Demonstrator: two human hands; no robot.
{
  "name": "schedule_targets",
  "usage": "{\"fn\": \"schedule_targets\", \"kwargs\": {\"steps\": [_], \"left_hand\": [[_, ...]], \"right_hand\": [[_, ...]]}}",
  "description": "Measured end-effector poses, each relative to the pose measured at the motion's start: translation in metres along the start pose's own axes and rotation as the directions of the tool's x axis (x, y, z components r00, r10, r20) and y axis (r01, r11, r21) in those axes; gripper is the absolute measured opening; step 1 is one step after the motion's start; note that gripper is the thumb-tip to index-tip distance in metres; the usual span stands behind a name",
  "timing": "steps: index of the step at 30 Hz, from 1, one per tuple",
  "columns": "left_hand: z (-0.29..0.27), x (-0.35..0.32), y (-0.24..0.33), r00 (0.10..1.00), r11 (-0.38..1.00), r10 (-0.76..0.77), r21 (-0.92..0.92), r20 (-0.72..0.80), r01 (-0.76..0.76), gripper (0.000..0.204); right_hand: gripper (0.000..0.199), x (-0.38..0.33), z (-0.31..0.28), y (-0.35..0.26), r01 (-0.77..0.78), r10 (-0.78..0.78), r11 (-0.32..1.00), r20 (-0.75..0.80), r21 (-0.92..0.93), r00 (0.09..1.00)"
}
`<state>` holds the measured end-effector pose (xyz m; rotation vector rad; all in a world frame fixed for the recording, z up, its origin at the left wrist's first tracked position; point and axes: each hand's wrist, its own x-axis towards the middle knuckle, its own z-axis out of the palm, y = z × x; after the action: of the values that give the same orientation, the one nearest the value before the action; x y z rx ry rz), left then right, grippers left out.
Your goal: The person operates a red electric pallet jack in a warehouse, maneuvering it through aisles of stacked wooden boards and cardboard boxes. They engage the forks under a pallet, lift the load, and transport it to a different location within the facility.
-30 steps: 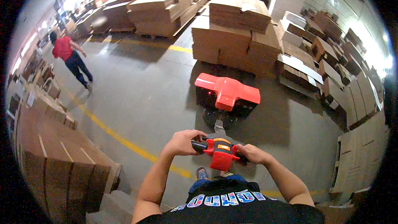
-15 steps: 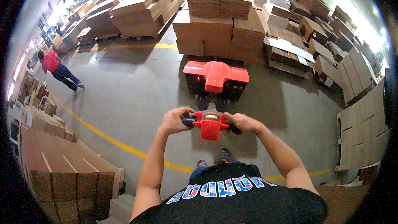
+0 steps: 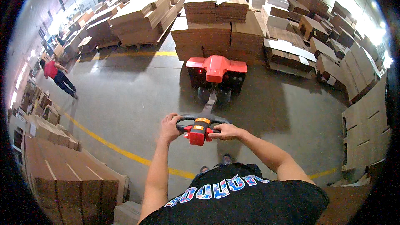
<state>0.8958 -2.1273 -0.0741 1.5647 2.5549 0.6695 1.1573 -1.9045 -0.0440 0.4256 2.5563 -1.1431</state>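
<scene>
Both my hands are on the control handle of a red electric pallet truck. My left hand wraps the black loop grip on the handle's left side. On the other side, my right hand is closed on the right grip, its fingers close to the red centre piece. The handle is turned a little askew, and its arm runs away from me to the truck body. Just beyond that body stands a stack of flat brown cardboard; the truck's forks are hidden.
More cardboard stacks stand far left behind a yellow floor line. Near left is a strapped cardboard stack. Boxes and boards crowd the right, with a tall leaning stack closer. A person in a red shirt is at left.
The handle has swung left and tilted, showing its arm and loop. My right hand has moved left and slightly down with it. The person in red has shifted slightly.
</scene>
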Motion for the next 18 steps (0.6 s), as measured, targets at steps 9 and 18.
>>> {"fn": "schedule_targets", "kwargs": {"steps": [9, 18], "left_hand": [[0.131, -0.187, -0.007, 0.724, 0.743, -0.669, -0.186, -0.168, 0.643, 0.113], [0.221, -0.407, -0.011, -0.112, -0.053, -0.943, 0.190, 0.314, 0.980, 0.091]], "right_hand": [[0.094, 0.035, 0.019, 0.024, -0.053, 0.053, 0.998, -0.053, -0.012, 0.997], [0.090, 0.045, -0.005, 0.029, -0.082, 0.094, 0.987, -0.081, 0.138, 0.992]]}}
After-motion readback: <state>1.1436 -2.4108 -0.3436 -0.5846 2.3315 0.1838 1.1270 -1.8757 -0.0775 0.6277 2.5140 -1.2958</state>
